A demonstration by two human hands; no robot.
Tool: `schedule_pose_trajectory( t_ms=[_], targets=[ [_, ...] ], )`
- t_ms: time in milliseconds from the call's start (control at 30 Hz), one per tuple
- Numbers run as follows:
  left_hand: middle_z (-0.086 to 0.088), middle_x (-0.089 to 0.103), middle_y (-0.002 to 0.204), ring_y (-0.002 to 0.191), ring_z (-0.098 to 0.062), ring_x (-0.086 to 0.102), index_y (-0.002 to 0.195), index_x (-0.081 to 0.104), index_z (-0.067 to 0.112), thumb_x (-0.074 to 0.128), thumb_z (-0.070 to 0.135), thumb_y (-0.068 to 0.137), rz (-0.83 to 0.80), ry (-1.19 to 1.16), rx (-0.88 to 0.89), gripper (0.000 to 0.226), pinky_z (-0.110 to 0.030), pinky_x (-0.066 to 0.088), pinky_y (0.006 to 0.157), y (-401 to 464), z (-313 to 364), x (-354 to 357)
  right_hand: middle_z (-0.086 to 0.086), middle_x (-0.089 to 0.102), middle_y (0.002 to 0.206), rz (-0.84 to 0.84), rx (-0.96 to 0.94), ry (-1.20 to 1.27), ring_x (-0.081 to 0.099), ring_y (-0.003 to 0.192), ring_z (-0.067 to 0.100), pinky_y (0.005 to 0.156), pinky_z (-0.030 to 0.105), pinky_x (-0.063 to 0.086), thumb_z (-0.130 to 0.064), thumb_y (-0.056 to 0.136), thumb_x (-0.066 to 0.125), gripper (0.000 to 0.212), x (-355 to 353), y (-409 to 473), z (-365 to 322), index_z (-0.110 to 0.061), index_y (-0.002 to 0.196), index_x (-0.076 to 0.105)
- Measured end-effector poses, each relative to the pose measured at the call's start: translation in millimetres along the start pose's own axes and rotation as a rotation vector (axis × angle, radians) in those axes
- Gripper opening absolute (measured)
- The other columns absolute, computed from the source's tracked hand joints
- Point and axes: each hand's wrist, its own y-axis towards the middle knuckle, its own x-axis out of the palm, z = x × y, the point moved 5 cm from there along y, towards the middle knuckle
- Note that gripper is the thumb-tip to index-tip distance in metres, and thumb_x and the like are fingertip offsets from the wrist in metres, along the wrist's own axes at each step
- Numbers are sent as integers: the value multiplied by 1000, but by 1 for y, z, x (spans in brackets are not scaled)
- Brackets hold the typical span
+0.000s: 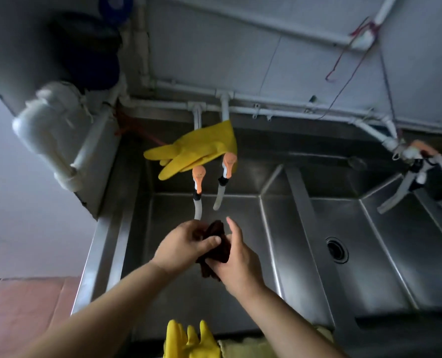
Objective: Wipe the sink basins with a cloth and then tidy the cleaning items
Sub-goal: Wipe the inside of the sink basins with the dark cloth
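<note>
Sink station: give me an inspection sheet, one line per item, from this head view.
Surface: steel sink with several basins; a round drain shows in the middle basin.
Job's things: dark cloth bunched between both hands above the left basin.
Clutter: one yellow glove draped over the pipes behind two orange-handled taps; another yellow glove on the near rim.
Grippers: left hand pinches the cloth; right hand grips it from below, some fingers straight.
Cables: red string hangs from the wall pipe at upper right.
Surroundings: white pipes along the wall, a third tap at right, a white drain trap at left.
</note>
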Motion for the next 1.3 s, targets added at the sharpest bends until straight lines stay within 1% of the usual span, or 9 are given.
schedule_pose_trajectory(
  t_ms=[100, 233, 400, 533, 767, 900, 1033, 1167, 1300],
  targets=[
    [-7, 70, 87, 81, -20, 68, 94, 65, 11, 72, 25, 80, 29, -95, -56, 21, -43, 56, 78, -10, 24, -3, -15, 59, 119, 24, -94, 9, 58, 105, 9, 78, 13, 39, -40, 78, 72, 93, -20, -2, -23, -32, 149, 12],
    [-12, 71, 87, 81, -25, 69, 96, 67, 10, 68, 6, 83, 93, -306, 10, 14, -43, 57, 76, -31, 48, -20, -22, 51, 118, 11, -79, 232, 49, 112, 0, 93, 17, 39, -40, 72, 74, 92, -49, -7, -34, -34, 147, 20],
    [-7, 71, 71, 59, -17, 67, 90, 71, 9, 65, -1, 84, 2, -565, 122, 14, -22, 50, 48, -56, 86, -31, -13, 58, 119, 29, -73, 457, 52, 113, 2, 95, 18, 40, -21, 83, 70, 47, -92, -3, -50, -33, 123, 51],
    [0, 70, 67, 54, -6, 63, 90, 69, 10, 64, 4, 87, -34, -436, 178, 9, -14, 44, 45, -65, 107, -40, -15, 68, 82, -59, -39, 584, 61, 81, 1, 72, 13, 45, -14, 85, 67, 16, -114, 0, -63, -30, 83, 65],
    [7, 67, 56, 46, -2, 59, 84, 67, 16, 69, 7, 83, 19, -248, 116, 9, -14, 41, 38, -71, 103, -50, -6, 42, 58, -53, -45, 740, 37, 61, 8, 60, 25, 29, -27, 70, 61, 14, -144, -1, -77, -23, 60, 52],
    [5, 68, 60, 56, -5, 62, 80, 68, 15, 67, 4, 83, 15, -134, 112, 12, -16, 48, 52, -72, 94, -50, -9, 35, 53, -29, -56, 728, 32, 53, 5, 53, 23, 25, -12, 86, 58, 27, -155, 0, -76, -19, 64, 45],
    [6, 62, 61, 58, -2, 58, 82, 63, 11, 61, 4, 89, 52, -288, 163, 10, -12, 45, 55, -73, 100, -54, -9, 38, 53, -10, -44, 757, 34, 53, 5, 52, 22, 27, -8, 90, 55, 26, -166, 2, -77, -16, 67, 45],
    [5, 64, 68, 58, -2, 58, 90, 60, 10, 61, 5, 90, 118, -386, 201, 5, -14, 45, 54, -76, 110, -52, 0, 47, 62, 48, 24, 925, 42, 63, 12, 60, 27, 32, -7, 91, 56, 23, -171, -2, -76, -13, 70, 49],
    [-2, 57, 77, 65, -8, 52, 89, 54, 10, 55, -8, 87, 206, -385, 307, 19, -17, 41, 57, -82, 120, -52, 8, 52, 72, 162, 91, 1038, 46, 79, 22, 74, 35, 34, -7, 90, 59, 22, -174, -11, -69, -13, 69, 54]
  ],
)
